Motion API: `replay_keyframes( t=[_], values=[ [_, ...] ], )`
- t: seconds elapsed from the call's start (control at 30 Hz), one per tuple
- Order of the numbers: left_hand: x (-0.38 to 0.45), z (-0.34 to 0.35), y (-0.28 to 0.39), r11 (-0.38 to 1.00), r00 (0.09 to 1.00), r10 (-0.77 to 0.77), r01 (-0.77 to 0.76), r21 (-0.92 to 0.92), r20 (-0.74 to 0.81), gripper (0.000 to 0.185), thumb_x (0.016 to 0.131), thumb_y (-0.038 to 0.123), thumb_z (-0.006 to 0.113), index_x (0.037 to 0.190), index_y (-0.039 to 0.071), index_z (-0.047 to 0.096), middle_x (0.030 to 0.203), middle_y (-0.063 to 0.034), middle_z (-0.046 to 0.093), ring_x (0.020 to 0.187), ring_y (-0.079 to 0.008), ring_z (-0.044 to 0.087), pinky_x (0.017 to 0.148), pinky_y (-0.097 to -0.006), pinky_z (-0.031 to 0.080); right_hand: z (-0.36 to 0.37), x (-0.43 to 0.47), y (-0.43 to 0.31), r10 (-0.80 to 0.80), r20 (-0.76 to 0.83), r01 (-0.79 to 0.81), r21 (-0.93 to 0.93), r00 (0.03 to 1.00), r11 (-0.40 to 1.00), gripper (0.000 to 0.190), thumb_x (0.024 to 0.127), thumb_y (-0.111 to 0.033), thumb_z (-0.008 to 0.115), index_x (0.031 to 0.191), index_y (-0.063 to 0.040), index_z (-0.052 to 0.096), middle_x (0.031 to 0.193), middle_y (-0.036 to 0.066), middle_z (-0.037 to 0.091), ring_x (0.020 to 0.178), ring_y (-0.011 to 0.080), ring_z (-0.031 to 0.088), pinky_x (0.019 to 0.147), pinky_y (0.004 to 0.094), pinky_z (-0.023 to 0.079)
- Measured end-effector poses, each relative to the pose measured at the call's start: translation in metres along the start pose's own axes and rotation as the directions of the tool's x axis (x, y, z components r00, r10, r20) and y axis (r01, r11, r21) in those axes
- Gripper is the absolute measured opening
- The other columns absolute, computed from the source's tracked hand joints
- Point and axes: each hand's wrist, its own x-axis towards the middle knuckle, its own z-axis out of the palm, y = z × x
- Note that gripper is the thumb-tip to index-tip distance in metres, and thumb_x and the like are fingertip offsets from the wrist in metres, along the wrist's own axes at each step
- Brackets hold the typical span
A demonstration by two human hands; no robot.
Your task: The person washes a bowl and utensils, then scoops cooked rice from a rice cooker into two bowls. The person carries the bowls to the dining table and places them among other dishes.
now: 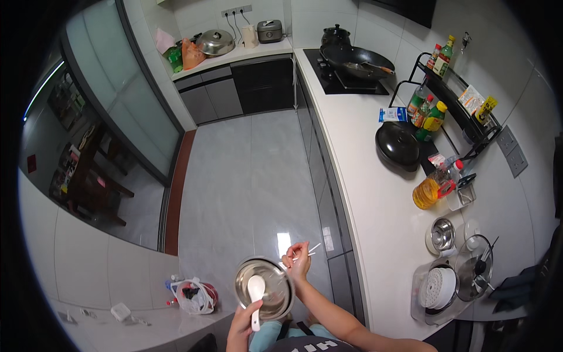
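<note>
A stainless steel bowl is in front of my body above the floor, apparently with another nested rim beneath it. My left hand grips its near-left rim, the thumb pressing the handle of a white soup spoon that lies across the bowl. The fingers under the bowl are hidden. At the far-right rim, my right hand has its fingers closed around thin white sticks, which look like chopsticks. Whether this hand also touches the bowl is unclear.
Along the right runs a white counter with a wok on the stove, a black lidded pan, an oil bottle, a metal bowl and a dish rack. A bagged bin stands lower left; a sliding glass door is left.
</note>
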Motion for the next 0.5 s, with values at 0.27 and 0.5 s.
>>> replay_keyframes(
  t=[0.27, 0.5],
  values=[
    [0.154, -0.005, 0.128, 0.994, 0.973, 0.105, -0.107, -0.002, 0.207, 0.04, 0.075, 0.002, 0.06, 0.112, 0.003, 0.045, 0.099, -0.0097, 0.055, 0.085, -0.0156, 0.056, 0.066, -0.0282, 0.049, 0.087, 0.115, 0.083, 0.209, 0.13, -0.231, 0.179, 0.969, 0.956, 0.035, 0.088, -0.037, 0.031, 0.071, -0.009, 0.043, 0.064, 0.004, 0.046, 0.065, 0.0154, 0.048, 0.067, 0.0289, 0.043],
    [0.296, -0.023, 0.247, 0.978, 0.967, 0.198, -0.206, 0.038, 0.158, 0.038, 0.076, 0.0, 0.057, 0.111, -0.001, 0.043, 0.101, -0.0093, 0.052, 0.09, -0.0151, 0.053, 0.075, -0.0279, 0.045, 0.206, 0.213, 0.134, 0.351, 0.016, -0.351, 0.014, 0.936, 0.936, 0.041, 0.088, -0.033, 0.027, 0.1, -0.004, 0.054, 0.096, 0.011, 0.058, 0.094, 0.0228, 0.053, 0.085, 0.0387, 0.042]
  ],
)
